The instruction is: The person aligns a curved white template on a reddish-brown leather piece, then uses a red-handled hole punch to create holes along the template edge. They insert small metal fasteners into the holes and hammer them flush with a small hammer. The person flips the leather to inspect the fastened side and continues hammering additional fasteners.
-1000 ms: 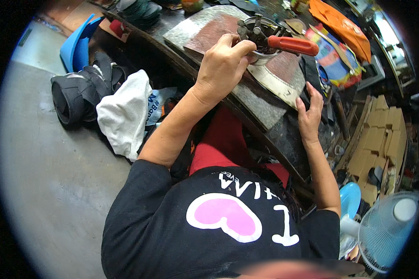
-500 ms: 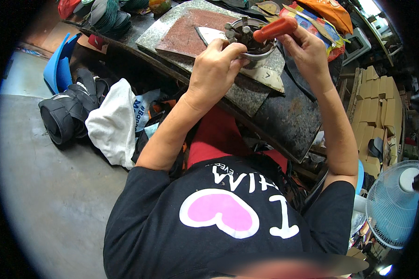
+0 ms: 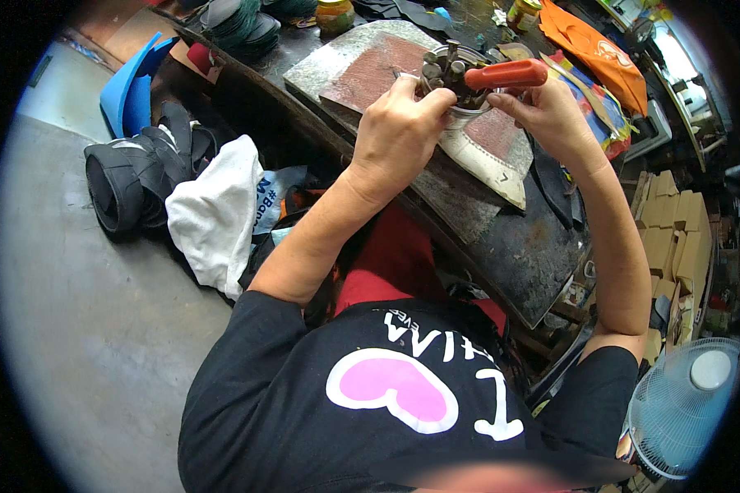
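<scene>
We see a round, silvery metal cup (image 3: 470, 112) crowded with dark metal tools, above a cream, curve-edged flat piece (image 3: 489, 168) on a dark, worn table (image 3: 534, 246). The left hand (image 3: 401, 135) bends its fingers in at the cup's left rim; the right hand (image 3: 543, 117) sits at its right, behind a smooth red tool handle (image 3: 508, 75). We cannot tell whether either is clamped on anything. We do best steadying the cup low and parting the crowded tools gently.
</scene>
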Motion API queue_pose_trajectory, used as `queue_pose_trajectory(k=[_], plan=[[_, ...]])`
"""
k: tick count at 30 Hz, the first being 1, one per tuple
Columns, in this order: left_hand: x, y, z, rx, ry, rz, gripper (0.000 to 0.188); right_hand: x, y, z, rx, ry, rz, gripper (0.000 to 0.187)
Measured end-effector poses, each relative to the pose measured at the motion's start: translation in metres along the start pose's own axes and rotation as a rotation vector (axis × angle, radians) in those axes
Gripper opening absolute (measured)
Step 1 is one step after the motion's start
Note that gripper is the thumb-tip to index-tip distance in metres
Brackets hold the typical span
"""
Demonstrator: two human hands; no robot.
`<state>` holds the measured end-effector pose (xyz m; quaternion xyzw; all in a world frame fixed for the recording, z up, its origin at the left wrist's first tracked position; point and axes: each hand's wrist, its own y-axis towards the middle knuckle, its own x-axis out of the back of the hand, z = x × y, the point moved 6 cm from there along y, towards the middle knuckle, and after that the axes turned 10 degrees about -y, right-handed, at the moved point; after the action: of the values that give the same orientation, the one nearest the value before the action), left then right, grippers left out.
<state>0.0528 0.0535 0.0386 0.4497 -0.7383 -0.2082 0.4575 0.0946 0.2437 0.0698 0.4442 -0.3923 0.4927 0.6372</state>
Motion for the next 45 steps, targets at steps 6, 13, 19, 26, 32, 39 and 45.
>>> queue_pose_trajectory(k=[6,13,19,26,32,39,45], plan=[[0.013,0.008,0.011,0.036,-0.014,-0.006,0.025,0.011,0.018,0.032,0.124,-0.009,-0.041,0.024],[0.028,0.022,0.027,0.037,-0.012,-0.053,0.024,0.014,0.038,0.047,0.113,0.139,-0.146,0.011],[0.035,0.037,0.039,-0.055,0.106,-0.057,0.021,0.014,0.055,0.064,0.426,-0.354,-0.463,0.011],[0.051,0.038,0.080,0.083,0.262,-0.046,0.027,0.063,0.076,0.042,0.159,0.168,-0.637,0.014],[0.089,0.033,0.158,0.223,0.392,-0.178,0.022,0.062,0.026,-0.017,0.023,0.380,-0.595,0.008],[0.085,0.029,0.256,0.478,0.469,-0.080,0.023,0.034,-0.078,-0.062,-0.207,0.450,-0.577,0.005],[0.067,0.030,0.266,0.416,0.418,-0.120,0.022,0.027,-0.139,-0.075,-0.337,0.481,-0.629,0.003]])
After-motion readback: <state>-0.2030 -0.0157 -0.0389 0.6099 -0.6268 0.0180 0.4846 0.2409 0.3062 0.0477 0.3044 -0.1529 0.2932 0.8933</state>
